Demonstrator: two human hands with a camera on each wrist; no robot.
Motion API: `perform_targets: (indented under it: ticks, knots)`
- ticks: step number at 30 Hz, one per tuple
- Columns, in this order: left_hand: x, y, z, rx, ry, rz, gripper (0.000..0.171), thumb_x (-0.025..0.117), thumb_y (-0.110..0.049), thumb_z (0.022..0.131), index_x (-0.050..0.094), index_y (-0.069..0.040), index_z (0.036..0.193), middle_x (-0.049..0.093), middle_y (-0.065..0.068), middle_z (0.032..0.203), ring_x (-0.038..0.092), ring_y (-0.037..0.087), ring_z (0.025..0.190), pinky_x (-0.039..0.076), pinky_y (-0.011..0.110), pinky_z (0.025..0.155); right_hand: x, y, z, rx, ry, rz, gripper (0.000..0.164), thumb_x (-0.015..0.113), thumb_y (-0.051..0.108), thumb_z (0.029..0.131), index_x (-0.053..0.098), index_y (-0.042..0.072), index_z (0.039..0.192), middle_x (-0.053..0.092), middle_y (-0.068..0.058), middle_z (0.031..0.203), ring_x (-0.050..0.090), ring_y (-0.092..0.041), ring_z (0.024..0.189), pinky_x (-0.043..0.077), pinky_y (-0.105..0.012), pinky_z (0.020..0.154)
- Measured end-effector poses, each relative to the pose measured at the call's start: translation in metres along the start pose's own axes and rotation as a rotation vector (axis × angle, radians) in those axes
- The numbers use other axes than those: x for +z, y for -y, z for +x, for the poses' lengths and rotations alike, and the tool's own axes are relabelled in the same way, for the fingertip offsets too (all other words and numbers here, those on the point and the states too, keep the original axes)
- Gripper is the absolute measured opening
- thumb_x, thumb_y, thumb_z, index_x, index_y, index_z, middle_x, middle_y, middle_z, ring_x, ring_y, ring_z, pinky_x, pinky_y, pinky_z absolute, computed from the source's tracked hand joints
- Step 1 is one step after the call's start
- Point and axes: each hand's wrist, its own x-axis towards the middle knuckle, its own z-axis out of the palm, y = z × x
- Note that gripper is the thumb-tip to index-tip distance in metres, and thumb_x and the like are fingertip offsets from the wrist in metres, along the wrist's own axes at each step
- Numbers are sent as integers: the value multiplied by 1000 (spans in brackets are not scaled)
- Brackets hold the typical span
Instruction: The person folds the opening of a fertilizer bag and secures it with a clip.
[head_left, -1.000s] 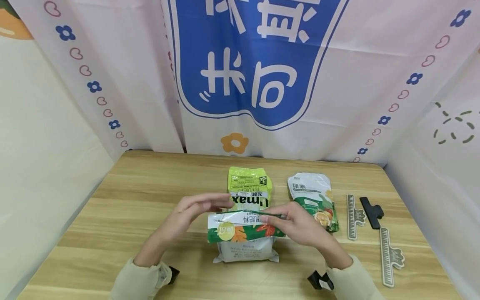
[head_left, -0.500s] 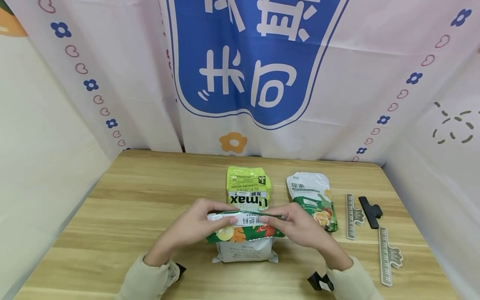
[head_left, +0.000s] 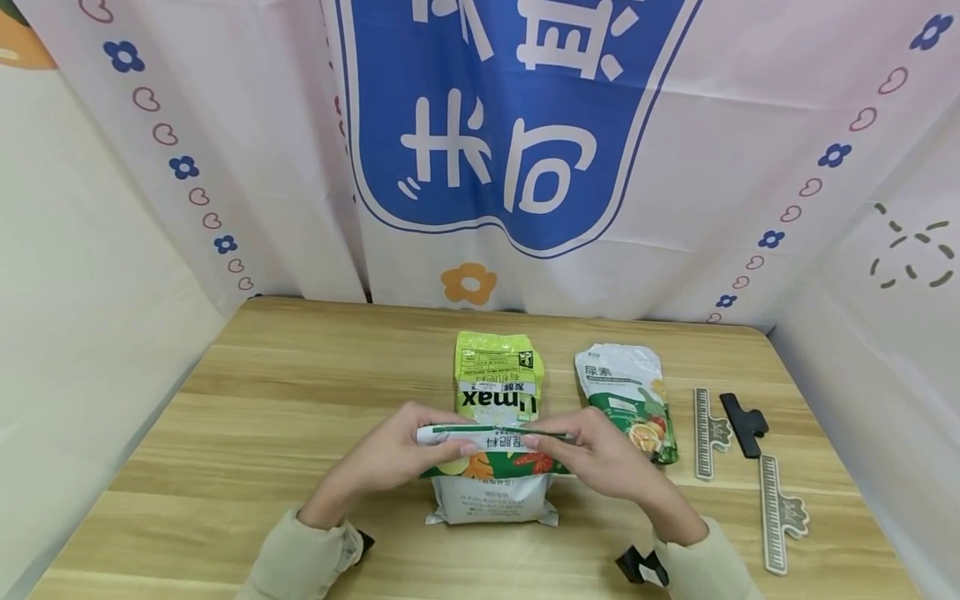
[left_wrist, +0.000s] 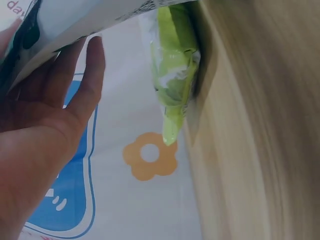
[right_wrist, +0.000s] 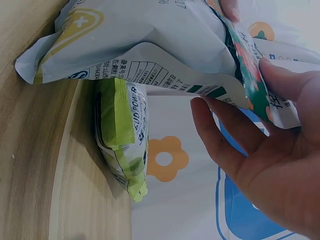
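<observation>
Since a second ago, the left hand [head_left: 397,454] has come onto the folded top [head_left: 489,464] of the white bag [head_left: 492,502], and it now pinches the left end, thumb in front and fingers behind. The right hand [head_left: 603,454] pinches the other end likewise, both grips closed to the fold's thickness. The bag stands on the table [head_left: 292,383], nearer the person than the green packet [head_left: 491,357].

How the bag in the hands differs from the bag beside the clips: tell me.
The held bag stands upright, its top folded over; the other bag lies on the table. The left hand and right hand pinch the held bag; neither holds the other bag. Both bags show white and green.
</observation>
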Motion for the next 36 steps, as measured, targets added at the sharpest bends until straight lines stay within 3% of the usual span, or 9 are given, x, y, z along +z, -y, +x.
perform_targets:
  ticks: [7, 14, 19, 21, 30, 36]
  knots:
    - [5, 6, 0, 29, -37, -47, 25, 73, -27, 100, 79, -13, 121, 78, 3, 88, 43, 2, 57, 39, 18, 50, 0, 0, 0, -8, 0, -11, 24, 63, 26, 106, 79, 17, 123, 81, 0, 118, 70, -4, 91, 58, -25, 83]
    - [10, 9, 1, 152, -73, 49, 19, 71, -21, 101, 82, -11, 113, 78, 1, 84, 37, -3, 52, 37, 16, 47, -2, -1, 0, -14, 4, -37, 24, 64, 28, 106, 79, 19, 123, 81, 1, 117, 70, -3, 94, 58, -25, 85]
    - [11, 9, 1, 200, -89, 88, 18, 71, -15, 101, 82, -8, 113, 81, 5, 88, 35, -5, 51, 34, 15, 46, -4, -1, 0, -16, 8, -33, 24, 64, 27, 106, 79, 18, 124, 81, 0, 114, 62, -3, 78, 54, -24, 74]
    - [12, 9, 2, 205, -91, 94, 18, 71, -15, 101, 82, -7, 113, 80, 6, 86, 36, -5, 51, 35, 16, 45, -4, -2, -1, -21, 7, -32, 24, 64, 26, 106, 79, 18, 123, 81, 1, 112, 61, -3, 76, 54, -23, 73]
    - [13, 8, 1, 194, -102, 100, 17, 71, -14, 101, 82, -10, 113, 82, 4, 94, 37, -6, 51, 35, 15, 46, -5, 2, -1, 19, 1, -63, 28, 66, 29, 105, 75, 20, 130, 78, 2, 123, 69, -5, 105, 56, -26, 93]
    - [13, 8, 1, 207, -99, 104, 18, 70, -16, 101, 82, -11, 113, 83, 5, 99, 34, -6, 51, 35, 15, 47, -9, 7, -3, 53, 3, -31, 29, 66, 29, 106, 72, 22, 133, 76, 0, 126, 68, -8, 100, 56, -25, 88]
